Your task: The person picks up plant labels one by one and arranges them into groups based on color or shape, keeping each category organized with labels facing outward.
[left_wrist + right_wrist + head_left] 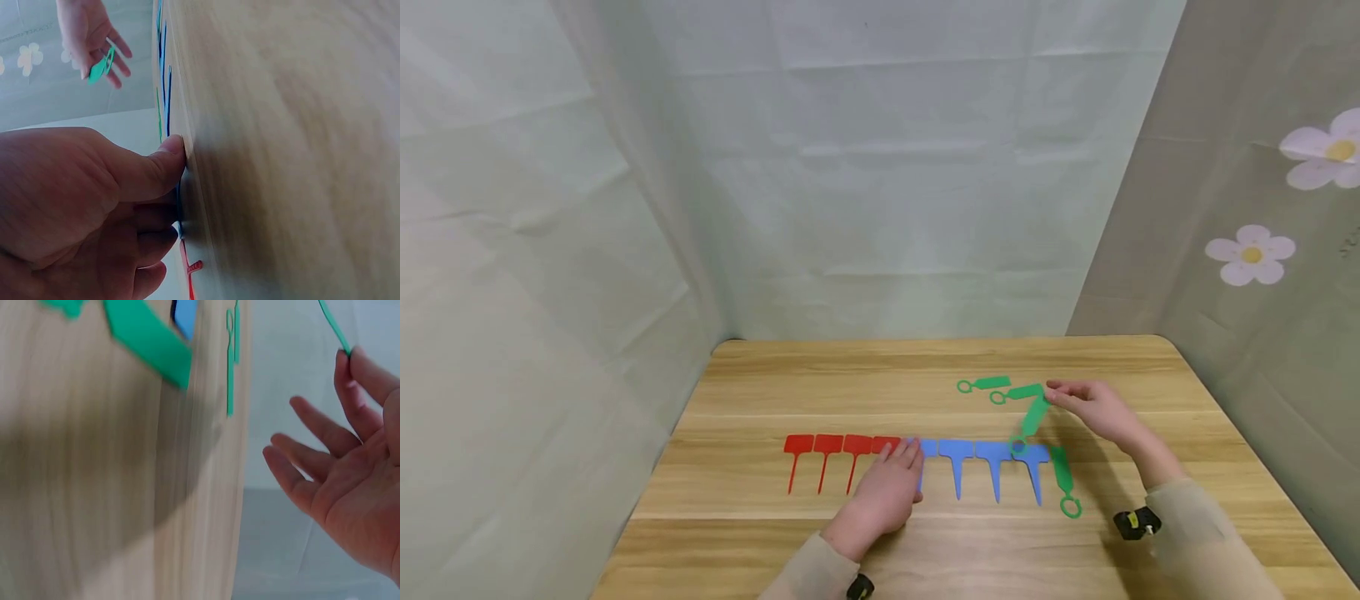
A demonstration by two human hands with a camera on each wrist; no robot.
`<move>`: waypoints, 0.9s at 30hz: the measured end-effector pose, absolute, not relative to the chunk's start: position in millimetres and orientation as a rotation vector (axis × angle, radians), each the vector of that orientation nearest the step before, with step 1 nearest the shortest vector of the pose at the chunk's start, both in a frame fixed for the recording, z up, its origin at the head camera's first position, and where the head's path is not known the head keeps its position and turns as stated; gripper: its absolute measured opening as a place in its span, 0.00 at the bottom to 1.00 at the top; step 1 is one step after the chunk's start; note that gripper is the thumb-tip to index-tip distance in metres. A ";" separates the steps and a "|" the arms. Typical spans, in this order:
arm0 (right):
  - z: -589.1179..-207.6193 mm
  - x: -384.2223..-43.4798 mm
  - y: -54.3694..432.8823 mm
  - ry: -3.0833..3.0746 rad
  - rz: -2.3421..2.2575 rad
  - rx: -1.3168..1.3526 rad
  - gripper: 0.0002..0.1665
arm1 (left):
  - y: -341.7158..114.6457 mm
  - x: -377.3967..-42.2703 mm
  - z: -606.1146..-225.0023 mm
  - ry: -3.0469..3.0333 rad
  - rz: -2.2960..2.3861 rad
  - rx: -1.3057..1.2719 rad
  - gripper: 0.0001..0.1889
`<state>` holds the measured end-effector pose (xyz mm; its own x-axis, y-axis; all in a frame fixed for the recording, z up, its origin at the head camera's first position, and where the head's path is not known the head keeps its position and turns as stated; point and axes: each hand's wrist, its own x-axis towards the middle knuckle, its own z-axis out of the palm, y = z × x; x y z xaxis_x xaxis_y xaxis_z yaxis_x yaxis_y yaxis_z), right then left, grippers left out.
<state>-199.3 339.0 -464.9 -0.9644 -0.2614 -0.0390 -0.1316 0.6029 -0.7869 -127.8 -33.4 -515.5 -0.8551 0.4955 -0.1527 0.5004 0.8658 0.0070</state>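
My right hand (1093,410) pinches the end of a green plastic tag (1036,414) between thumb and index finger, held up above the table. Its ring end hangs toward the row and overlaps a blue label in the head view. The other fingers are spread in the right wrist view. My left hand (887,492) rests on the row, its fingertips over the leftmost blue T-shaped label (928,448) and partly over the rightmost red T-shaped label (886,443). In the left wrist view, the thumb (165,162) touches the blue label's edge, close against the wood.
Several red and blue labels lie side by side, stems toward me. A green ring tag (1062,471) lies at the row's right end. Behind the row are two more green tags, one farther left (992,383) and one nearer (1025,392). Fabric walls surround the wooden table (760,383).
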 end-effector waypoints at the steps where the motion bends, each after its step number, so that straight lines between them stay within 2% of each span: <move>1: -465.8 -197.8 343.7 2.677 -1.291 -0.343 0.25 | -33.6 -127.6 -514.9 2.887 -0.050 0.775 0.34; 9: -464.6 -184.0 378.4 2.680 -1.193 -0.427 0.20 | -34.1 -124.7 -513.4 2.872 -0.013 0.769 0.34; 15: -468.2 -175.7 398.8 2.697 -1.107 -0.408 0.21 | -34.4 -124.5 -513.0 2.872 -0.001 0.763 0.34; 22: -480.7 -172.5 407.4 2.701 -1.023 -0.376 0.12 | -35.4 -123.7 -513.1 2.871 0.015 0.765 0.34; 27: -489.3 -172.5 406.9 2.698 -1.021 -0.373 0.11 | -35.3 -124.6 -513.3 2.874 0.013 0.771 0.34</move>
